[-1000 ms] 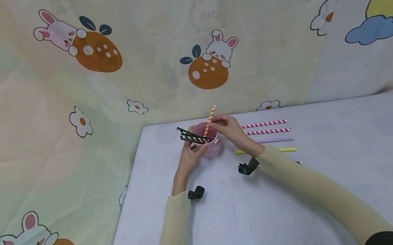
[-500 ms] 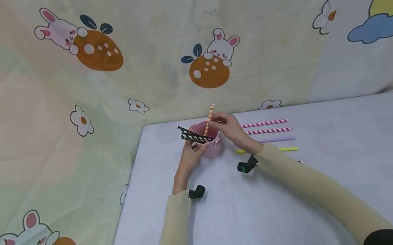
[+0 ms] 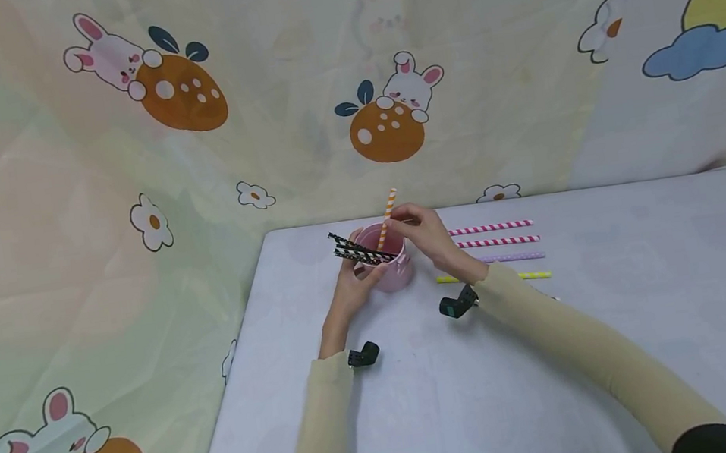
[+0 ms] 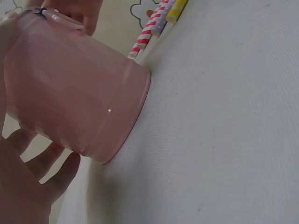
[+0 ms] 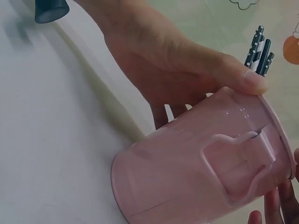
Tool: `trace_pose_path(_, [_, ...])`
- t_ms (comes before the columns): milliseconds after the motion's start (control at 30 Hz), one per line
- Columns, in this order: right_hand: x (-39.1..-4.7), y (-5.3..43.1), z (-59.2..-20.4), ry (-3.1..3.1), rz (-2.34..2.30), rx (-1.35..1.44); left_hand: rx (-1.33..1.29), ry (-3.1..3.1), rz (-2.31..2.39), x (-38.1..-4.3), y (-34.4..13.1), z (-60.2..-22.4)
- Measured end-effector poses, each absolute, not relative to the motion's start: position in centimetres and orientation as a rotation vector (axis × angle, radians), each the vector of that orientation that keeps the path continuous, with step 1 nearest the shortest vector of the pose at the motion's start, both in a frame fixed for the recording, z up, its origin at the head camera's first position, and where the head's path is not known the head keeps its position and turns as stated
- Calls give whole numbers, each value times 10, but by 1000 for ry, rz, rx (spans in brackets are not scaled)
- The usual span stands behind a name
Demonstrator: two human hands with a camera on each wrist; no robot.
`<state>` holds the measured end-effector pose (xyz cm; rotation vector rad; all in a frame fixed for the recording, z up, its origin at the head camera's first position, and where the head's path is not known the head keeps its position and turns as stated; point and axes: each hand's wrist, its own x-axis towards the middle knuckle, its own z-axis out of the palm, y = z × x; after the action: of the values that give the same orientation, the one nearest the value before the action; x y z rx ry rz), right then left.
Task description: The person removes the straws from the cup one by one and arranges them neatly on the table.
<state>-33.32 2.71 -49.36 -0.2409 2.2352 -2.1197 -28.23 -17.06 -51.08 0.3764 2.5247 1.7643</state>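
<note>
A small pink bucket [image 3: 397,277] stands on the table, its thin handle folded down the side in the right wrist view. My left hand [image 3: 349,291] grips it from the left, thumb near the rim [image 5: 254,79]. Several black straws with white patterns [image 3: 350,248] lean out over the bucket's left side. An orange-and-white striped straw [image 3: 391,204] stands nearly upright in the bucket's mouth. My right hand [image 3: 428,239] pinches this straw at the rim; its lower end is hidden inside the bucket.
To the right lie two pink-and-white striped straws [image 3: 499,242], a lilac straw [image 3: 518,257] and a yellow straw [image 3: 535,276], partly behind my right wrist. A white cloth covers the table [image 3: 441,400]. A printed curtain [image 3: 293,113] hangs behind the table's back edge.
The orange-and-white straw has risen slightly in the bucket, with my right hand pinching it. My left hand and the bucket have stayed in place.
</note>
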Motion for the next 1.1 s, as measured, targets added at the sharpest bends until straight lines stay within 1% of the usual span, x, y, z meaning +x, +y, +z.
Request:
trace_pose_path(200, [-331,34,-487,2248,-2135,-240,370,2533,1832,-298,-172,-541])
trace_pose_path(300, [-329,38,-483,2238,-2159,-245,360,2550,1833,-300,-172,-546])
trace_pose_path(900, [-313,60,-450,2242,-2314,-294,381,2553,1840,-299,-175,-549])
trace_pose_path(933, [-312,61,-449,2247,-2320,-302,382,2550,1828,-297,-174,-543])
trace_pose_path(1100, [-307,70,-440,2229,-2368,-365,380,2528,1812,-298,-174,-541])
